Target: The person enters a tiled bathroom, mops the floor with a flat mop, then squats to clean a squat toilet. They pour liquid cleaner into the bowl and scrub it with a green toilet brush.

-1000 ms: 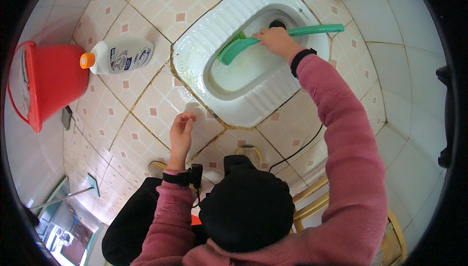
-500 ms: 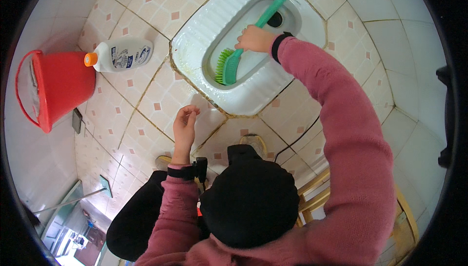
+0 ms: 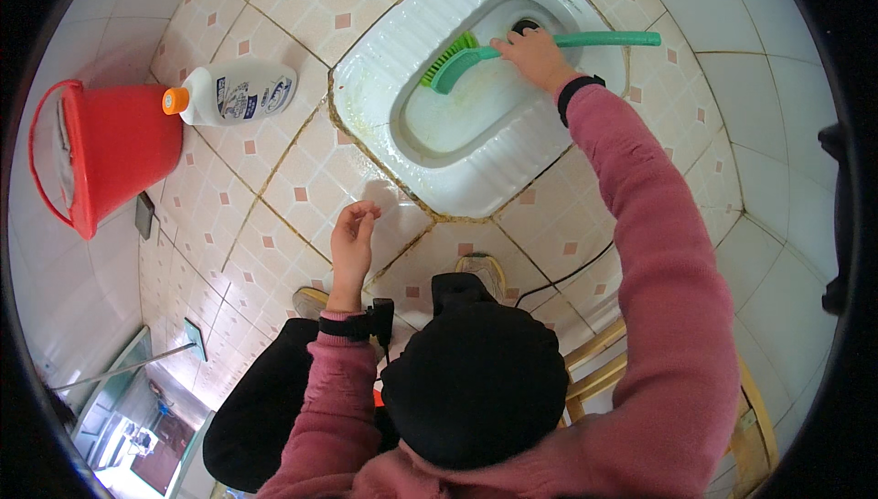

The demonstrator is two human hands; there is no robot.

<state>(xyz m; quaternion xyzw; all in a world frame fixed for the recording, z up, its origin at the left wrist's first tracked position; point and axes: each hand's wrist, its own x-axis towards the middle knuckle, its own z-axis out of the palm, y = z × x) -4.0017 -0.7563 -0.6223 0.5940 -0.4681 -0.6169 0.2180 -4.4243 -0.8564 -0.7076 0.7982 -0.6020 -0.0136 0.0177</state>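
Note:
My right hand (image 3: 538, 57) grips a green long-handled scrub brush (image 3: 604, 39) around the lower part of its handle. Its light-green bristles press against the far inner wall of a white squat toilet (image 3: 585, 119), and the handle points right past the rim. Part of the dark drain hole shows behind my fingers. Over the tiled floor, in front of the toilet's near left edge, my left hand (image 3: 352, 234) hangs with its fingers curled together. Whether anything is inside those fingers cannot be seen.
A red bucket (image 3: 123, 147) with a grey cloth in it stands at the left wall. Beside it is a white bottle with an orange cap (image 3: 242, 92). A wooden chair (image 3: 594, 353) is at the lower right, and a thin black cable (image 3: 572, 277) crosses the floor.
My right hand has moved right and away with the brush. The brush head went from the near left of the bowl to its far side, and the handle swung nearly level. My left hand stays put.

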